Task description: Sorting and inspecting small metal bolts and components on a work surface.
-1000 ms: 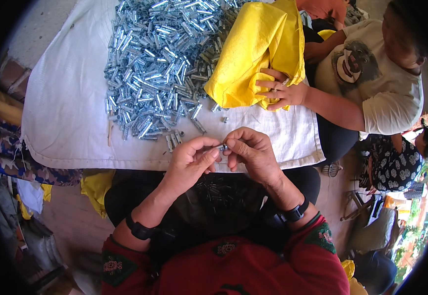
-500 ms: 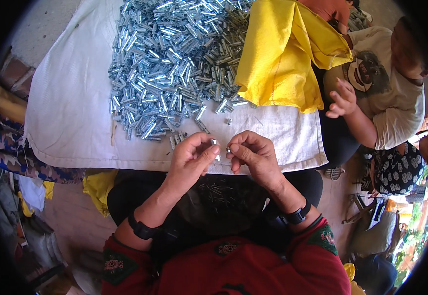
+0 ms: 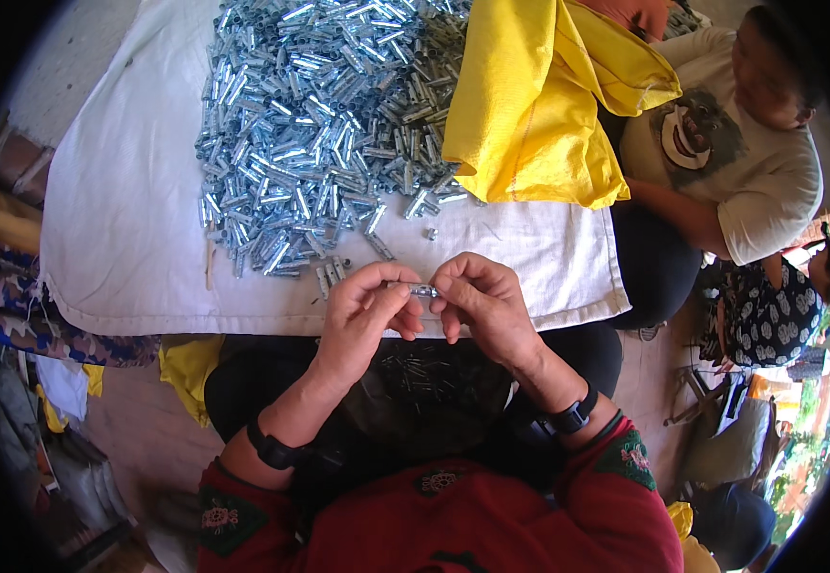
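1. Head view: left hand (image 3: 362,320) and right hand (image 3: 477,301) meet just past the near edge of the white cloth (image 3: 128,220), fingertips pinched on one small metal sleeve (image 3: 422,289).
2. Sleeve held between both hands, long axis roughly left-right, parallel to the cloth's near edge. Which end points which way: cannot tell, too small.
3. Both hands closed narrow on the sleeve; thumbs and forefingers at its ends.
4. Pile of metal sleeves (image 3: 319,124) fills the far middle of the cloth; a few strays lie near the near edge, just beyond the hands.
5. Yellow sack (image 3: 529,105) lies over the far right part of the cloth, touching the pile.
6. Second person in a light shirt (image 3: 768,172) sits at the right edge.
7. Black pouch of dark parts (image 3: 424,382) lies on the lap, under the hands.
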A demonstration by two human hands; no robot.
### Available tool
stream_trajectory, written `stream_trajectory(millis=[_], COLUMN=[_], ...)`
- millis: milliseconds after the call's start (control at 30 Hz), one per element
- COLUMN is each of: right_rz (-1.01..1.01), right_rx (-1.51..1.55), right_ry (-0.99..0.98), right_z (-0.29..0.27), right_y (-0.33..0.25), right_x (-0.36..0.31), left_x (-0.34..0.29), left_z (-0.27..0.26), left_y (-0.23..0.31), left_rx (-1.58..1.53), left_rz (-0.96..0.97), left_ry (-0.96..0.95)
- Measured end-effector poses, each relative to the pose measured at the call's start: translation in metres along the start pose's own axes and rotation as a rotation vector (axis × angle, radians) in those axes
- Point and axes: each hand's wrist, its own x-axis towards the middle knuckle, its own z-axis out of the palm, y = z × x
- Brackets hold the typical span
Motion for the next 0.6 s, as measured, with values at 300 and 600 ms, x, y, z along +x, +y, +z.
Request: stream_trajectory(millis=[300, 600], right_rz=[-0.008, 0.011], right_rx=[0.052, 0.081], right_ry=[0.049, 0.086], right_z=[-0.001, 0.000], right_y=[0.003, 0.002], right_x=[0.002, 0.003], left_x=[-0.006, -0.007], left_z=[0.012, 0.013], left_y=[-0.006, -0.009], left_rx=[0.194, 0.197], left_rz=[0.195, 0.236], left_ry=[0.009, -0.007])
